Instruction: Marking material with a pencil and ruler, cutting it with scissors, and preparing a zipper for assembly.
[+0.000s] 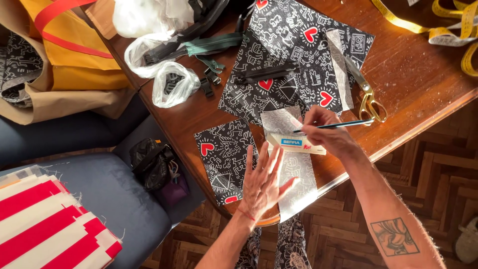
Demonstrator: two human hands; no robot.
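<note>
While the left hand (263,182) lies flat, fingers apart, the right hand (326,130) pinches a pencil (334,125) near the table edge (398,130).

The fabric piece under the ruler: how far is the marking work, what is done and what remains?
Done: several printed pieces lie cut, scissors set aside. In hand: the right hand holds a pencil at the ruler on the pale fabric piece; the left hand hovers. Left: no drawn line is visible.

Bare wooden table (418,74) lies open right of the scissors (366,94); fabric pieces (294,55) and zippers (209,55) crowd the left
</note>
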